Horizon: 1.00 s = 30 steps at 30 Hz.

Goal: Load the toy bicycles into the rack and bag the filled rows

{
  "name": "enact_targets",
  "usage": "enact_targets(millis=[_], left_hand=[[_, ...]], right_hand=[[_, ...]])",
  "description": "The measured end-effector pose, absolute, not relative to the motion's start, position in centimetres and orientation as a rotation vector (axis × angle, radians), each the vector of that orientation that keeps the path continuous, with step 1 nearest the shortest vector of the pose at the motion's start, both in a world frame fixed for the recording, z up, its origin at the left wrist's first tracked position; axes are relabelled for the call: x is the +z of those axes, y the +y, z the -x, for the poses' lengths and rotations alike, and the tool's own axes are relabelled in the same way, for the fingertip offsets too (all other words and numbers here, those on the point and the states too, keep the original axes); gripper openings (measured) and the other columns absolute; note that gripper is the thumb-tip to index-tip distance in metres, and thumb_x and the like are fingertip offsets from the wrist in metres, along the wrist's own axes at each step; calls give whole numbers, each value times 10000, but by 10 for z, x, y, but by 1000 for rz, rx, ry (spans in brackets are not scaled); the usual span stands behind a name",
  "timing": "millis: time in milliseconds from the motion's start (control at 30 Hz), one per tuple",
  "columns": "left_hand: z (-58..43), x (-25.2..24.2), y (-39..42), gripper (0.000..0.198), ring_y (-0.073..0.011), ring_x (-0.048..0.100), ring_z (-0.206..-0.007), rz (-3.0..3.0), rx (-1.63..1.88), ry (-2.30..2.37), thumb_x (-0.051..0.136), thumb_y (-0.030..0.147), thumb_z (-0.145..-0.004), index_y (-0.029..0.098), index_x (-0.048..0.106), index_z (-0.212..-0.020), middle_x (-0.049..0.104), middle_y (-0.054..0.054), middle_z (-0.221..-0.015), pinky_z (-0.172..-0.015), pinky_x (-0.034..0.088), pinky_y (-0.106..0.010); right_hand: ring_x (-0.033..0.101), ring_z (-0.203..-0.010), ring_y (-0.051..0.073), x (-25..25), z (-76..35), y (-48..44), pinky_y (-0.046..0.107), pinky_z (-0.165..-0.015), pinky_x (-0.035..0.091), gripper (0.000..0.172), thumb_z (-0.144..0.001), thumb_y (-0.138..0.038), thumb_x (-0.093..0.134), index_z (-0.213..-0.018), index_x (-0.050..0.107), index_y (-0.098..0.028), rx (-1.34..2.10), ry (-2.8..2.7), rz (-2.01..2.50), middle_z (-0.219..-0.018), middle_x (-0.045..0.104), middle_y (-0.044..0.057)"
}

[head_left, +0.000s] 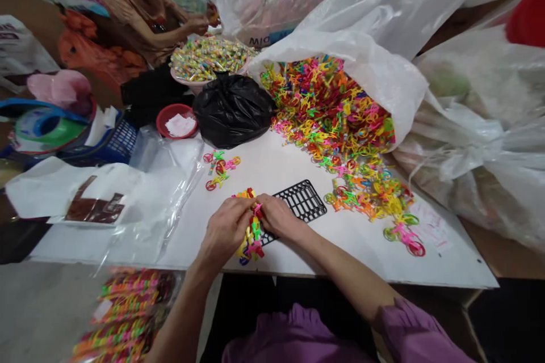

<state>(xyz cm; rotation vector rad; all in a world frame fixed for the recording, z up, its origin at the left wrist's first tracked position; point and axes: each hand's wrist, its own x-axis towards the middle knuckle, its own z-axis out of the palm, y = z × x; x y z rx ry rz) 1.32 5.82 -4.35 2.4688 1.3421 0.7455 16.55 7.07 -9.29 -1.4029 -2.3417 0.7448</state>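
Note:
My left hand [225, 226] and my right hand [279, 216] meet over the table near its front edge. Fingers of both are closed on a small pink plastic toy bicycle [257, 210], whose far side they partly hide. Beneath and between them stands a row of colourful plastic toy bicycles [254, 232] in yellow, green, red and pink. The row appears to sit on the left part of a black plastic grid rack [310, 198], whose right part is bare. My right wrist passes over the rack's front edge.
A large pile of toy bicycles [340, 119] spills from a white sack [404, 85] at right. A few lie loose at left [220, 167]. Behind stand a black bag [234, 108], a red bowl [164, 119] and a full basin [191, 84]. Clear plastic bags [170, 181] cover the left side. Another person [145, 17] sits beyond.

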Motion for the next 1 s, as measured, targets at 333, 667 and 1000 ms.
enact_targets(millis=[333, 667, 1000], left_hand=[[-13, -48, 53, 182, -143, 631, -835, -2696, 929, 1308, 463, 228, -875, 182, 623, -949, 684, -34, -878, -788, 508, -252], [4, -74, 50, 351, -159, 623, -923, -3009, 802, 1311, 360, 75, -832, 189, 608, -1053, 678, -40, -986, -861, 469, -265], [-1, -63, 50, 304, -171, 611, -915, -2905, 867, 1216, 391, 56, -818, 140, 576, -1043, 666, -68, -965, -891, 458, -304]], right_hand=[[591, -829, 137, -79, -207, 114, 218, -729, 433, 220, -819, -163, 512, -1030, 573, -174, 790, -2330, 1399, -936, 638, 36], [505, -1032, 237, -69, -220, 202, 313, -822, 425, 195, -845, -127, 456, -945, 619, -85, 117, -2510, 1750, -1085, 558, 171], [574, -892, 198, -85, -227, 131, 269, -713, 430, 212, -889, -285, 433, -993, 576, -168, 147, -2273, 1991, -956, 614, 91]])
